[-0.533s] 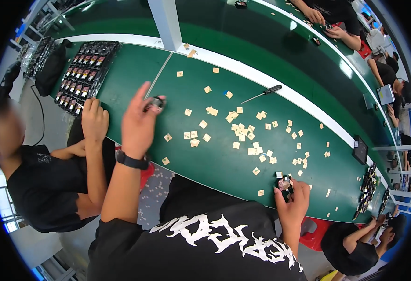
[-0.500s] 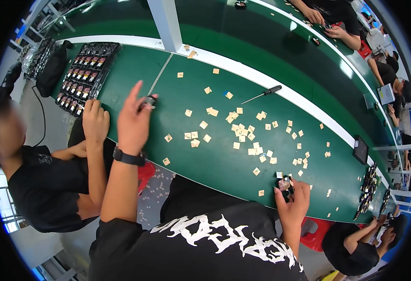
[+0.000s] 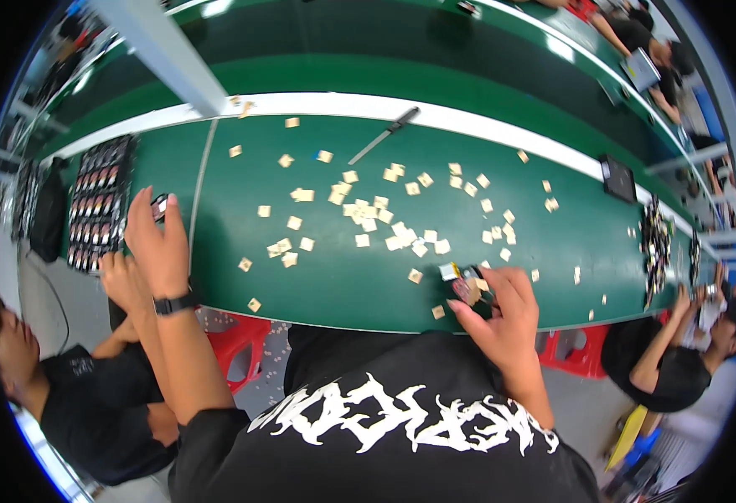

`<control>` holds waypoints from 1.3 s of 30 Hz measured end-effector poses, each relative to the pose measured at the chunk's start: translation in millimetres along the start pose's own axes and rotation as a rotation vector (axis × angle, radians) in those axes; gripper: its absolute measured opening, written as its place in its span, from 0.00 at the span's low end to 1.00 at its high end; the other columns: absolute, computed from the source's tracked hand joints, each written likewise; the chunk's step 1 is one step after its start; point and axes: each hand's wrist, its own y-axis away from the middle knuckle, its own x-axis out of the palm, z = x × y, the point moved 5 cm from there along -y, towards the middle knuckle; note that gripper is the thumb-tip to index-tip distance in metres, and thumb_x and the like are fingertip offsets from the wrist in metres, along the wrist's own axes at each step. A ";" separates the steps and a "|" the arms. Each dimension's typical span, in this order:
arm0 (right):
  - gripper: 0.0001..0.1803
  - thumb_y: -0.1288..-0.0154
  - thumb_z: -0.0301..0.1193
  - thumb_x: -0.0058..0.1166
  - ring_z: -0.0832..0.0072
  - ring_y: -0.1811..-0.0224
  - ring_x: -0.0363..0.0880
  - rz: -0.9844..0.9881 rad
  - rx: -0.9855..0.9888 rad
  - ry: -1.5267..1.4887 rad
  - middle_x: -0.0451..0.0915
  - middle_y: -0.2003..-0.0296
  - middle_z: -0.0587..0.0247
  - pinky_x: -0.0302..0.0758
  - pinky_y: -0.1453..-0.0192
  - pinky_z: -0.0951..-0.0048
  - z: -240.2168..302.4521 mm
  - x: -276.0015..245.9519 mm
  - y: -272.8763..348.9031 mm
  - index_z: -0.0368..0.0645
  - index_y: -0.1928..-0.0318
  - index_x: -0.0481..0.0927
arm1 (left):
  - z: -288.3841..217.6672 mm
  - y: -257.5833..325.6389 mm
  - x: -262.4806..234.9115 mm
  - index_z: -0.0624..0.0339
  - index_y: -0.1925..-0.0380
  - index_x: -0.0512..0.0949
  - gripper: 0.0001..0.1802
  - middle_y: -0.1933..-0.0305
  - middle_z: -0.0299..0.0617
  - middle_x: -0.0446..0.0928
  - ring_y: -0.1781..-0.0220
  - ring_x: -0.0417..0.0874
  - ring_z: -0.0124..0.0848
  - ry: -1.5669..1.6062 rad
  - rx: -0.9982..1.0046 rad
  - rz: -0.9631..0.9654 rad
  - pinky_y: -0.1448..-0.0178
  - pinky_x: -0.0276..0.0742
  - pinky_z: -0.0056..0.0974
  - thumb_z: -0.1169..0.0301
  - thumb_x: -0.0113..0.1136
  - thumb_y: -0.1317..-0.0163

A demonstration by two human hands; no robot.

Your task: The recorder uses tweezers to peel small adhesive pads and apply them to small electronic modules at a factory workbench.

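My left hand (image 3: 160,243), a dark band on its wrist, is raised at the left of the green table. Its thumb and fingers close on a small black part (image 3: 160,206), just right of a black compartment tray (image 3: 100,205) with several rows of similar parts. Near the front edge, my right hand (image 3: 506,314) grips a small black device (image 3: 462,290) with a pinkish-brown face and a silvery end. Its fingers partly hide the device. Small cream square pieces (image 3: 368,210) lie scattered across the table between my hands.
A screwdriver (image 3: 384,134) lies near the white rail (image 3: 317,102). At the right are a black box (image 3: 618,178) and a pile of black parts (image 3: 657,251). A co-worker's hand (image 3: 121,285) rests close beside my left forearm; another person (image 3: 669,360) sits at the right.
The whole view has turned. My left hand has moved left with the black part, closer to the tray. My right hand still holds the device, now slightly further left over the table.
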 end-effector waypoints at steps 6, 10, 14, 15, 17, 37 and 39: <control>0.31 0.56 0.34 0.79 0.66 0.64 0.82 0.009 -0.056 -0.122 0.78 0.60 0.57 0.79 0.64 0.69 22.0 -4.1 -15.8 0.36 0.51 0.82 | -210.5 92.0 4.2 0.60 0.31 0.66 0.26 0.38 0.42 0.77 0.46 0.80 0.28 1.504 -0.366 1.133 0.42 0.77 0.34 0.66 0.56 0.26; 0.29 0.52 0.33 0.77 0.66 0.63 0.82 0.106 0.016 -0.177 0.78 0.60 0.59 0.80 0.62 0.69 35.8 2.6 -20.1 0.38 0.48 0.82 | -261.6 132.0 16.6 0.64 0.31 0.65 0.26 0.38 0.50 0.76 0.42 0.82 0.35 1.951 -0.760 1.471 0.43 0.80 0.37 0.71 0.54 0.26; 0.19 0.36 0.28 0.64 0.72 0.63 0.79 0.131 0.190 -0.370 0.77 0.62 0.59 0.76 0.65 0.74 11.3 1.0 -9.6 0.36 0.45 0.80 | -257.0 132.4 31.8 0.65 0.34 0.68 0.23 0.41 0.50 0.78 0.45 0.84 0.35 1.777 -0.701 1.417 0.46 0.81 0.36 0.75 0.54 0.27; 0.13 0.28 0.26 0.55 0.78 0.67 0.76 0.109 0.218 -0.399 0.78 0.65 0.61 0.73 0.68 0.78 3.9 1.6 -5.2 0.34 0.46 0.79 | -255.4 129.2 33.1 0.66 0.35 0.69 0.22 0.42 0.50 0.79 0.47 0.85 0.35 1.746 -0.633 1.364 0.47 0.82 0.35 0.76 0.54 0.27; 0.12 0.26 0.27 0.53 0.80 0.69 0.76 0.107 0.418 -0.566 0.79 0.66 0.63 0.72 0.68 0.79 -1.5 4.5 3.9 0.34 0.47 0.79 | -253.2 127.6 36.0 0.67 0.36 0.69 0.21 0.43 0.52 0.79 0.50 0.86 0.36 1.730 -0.572 1.279 0.48 0.83 0.35 0.79 0.53 0.28; 0.08 0.24 0.29 0.52 0.81 0.80 0.78 0.288 0.903 -1.065 0.80 0.74 0.62 0.73 0.79 0.80 7.8 60.2 6.6 0.36 0.58 0.73 | -251.7 128.8 34.9 0.71 0.38 0.72 0.20 0.51 0.48 0.83 0.49 0.85 0.30 1.344 -0.241 1.063 0.46 0.82 0.34 0.82 0.51 0.30; 0.07 0.24 0.28 0.52 0.82 0.80 0.78 0.263 0.880 -1.023 0.80 0.74 0.62 0.72 0.79 0.80 9.5 60.2 7.4 0.36 0.59 0.73 | -250.2 126.8 34.2 0.70 0.37 0.71 0.21 0.51 0.48 0.83 0.50 0.85 0.29 1.339 -0.264 1.101 0.47 0.82 0.34 0.82 0.51 0.29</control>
